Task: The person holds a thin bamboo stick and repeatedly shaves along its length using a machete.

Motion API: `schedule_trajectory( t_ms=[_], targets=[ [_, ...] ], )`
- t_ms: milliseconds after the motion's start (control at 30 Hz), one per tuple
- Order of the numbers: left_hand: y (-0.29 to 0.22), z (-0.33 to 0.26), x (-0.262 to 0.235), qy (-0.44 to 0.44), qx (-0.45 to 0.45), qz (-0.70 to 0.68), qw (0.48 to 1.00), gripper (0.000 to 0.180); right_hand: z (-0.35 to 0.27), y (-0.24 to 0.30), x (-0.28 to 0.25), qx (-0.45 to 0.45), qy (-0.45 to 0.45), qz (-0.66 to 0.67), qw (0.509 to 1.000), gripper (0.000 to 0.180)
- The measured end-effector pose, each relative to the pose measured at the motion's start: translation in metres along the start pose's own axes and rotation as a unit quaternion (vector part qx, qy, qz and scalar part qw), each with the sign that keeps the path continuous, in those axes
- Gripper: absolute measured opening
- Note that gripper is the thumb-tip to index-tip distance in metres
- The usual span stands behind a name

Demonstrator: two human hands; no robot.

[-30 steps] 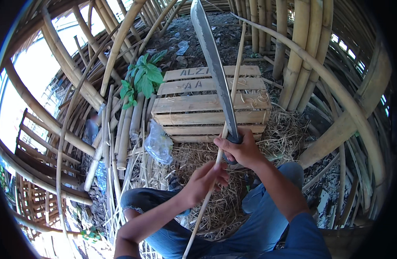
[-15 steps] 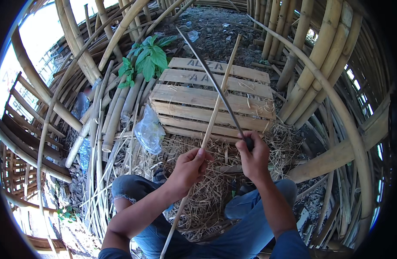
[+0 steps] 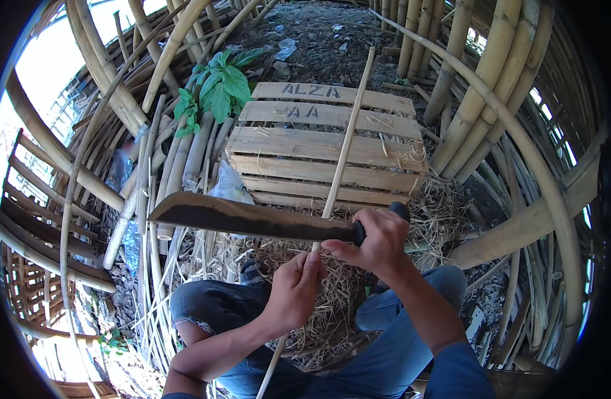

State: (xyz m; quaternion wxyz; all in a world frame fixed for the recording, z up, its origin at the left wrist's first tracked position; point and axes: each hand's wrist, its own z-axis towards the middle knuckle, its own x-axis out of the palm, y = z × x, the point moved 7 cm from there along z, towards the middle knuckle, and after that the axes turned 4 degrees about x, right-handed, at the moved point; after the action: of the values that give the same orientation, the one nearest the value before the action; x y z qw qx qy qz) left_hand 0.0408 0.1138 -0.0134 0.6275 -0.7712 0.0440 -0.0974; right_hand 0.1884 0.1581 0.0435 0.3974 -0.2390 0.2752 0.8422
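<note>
Since half a second ago the machete [image 3: 252, 219] has swung down from pointing away over the pallet to lying flat and sideways, blade tip now out to the left of the wooden pallet's [image 3: 299, 143] near edge. Right hand [image 3: 378, 243] is clenched around the dark handle, just in front of the pallet's near right corner. Left hand [image 3: 295, 289] is wrapped around the thin bamboo strip [image 3: 345, 143], a bit nearer the person than the pallet, right below the blade. That strip runs up from the person's lap, crosses under the machete and lies diagonally over the pallet slats to its far side. The blade looks to be touching the strip just above the left hand's fingers. Dry shavings [image 3: 318, 312] are piled between the pallet and the person's knees, and a leafy green plant [image 3: 215, 93] sits off the pallet's far left corner, with thick bamboo poles [image 3: 471, 80] leaning to its right.
</note>
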Motion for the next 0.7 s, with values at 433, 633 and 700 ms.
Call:
schedule_trajectory(
  t_ms=[433, 633, 700],
  targets=[
    [0.004, -0.010, -0.007, -0.020, -0.035, 0.022, 0.999, 0.039, -0.004, -0.009, 0.007, 0.024, -0.039, 0.030, 0.998, 0.065],
    [-0.003, -0.028, -0.001, -0.011, -0.031, 0.053, 0.998, 0.039, 0.008, -0.004, -0.008, -0.023, -0.025, 0.003, 0.999, 0.063],
    [0.001, -0.032, -0.001, -0.007, -0.027, 0.069, 0.997, 0.038, 0.010, -0.039, -0.009, 0.065, -0.055, -0.018, 0.996, 0.063]
  ],
)
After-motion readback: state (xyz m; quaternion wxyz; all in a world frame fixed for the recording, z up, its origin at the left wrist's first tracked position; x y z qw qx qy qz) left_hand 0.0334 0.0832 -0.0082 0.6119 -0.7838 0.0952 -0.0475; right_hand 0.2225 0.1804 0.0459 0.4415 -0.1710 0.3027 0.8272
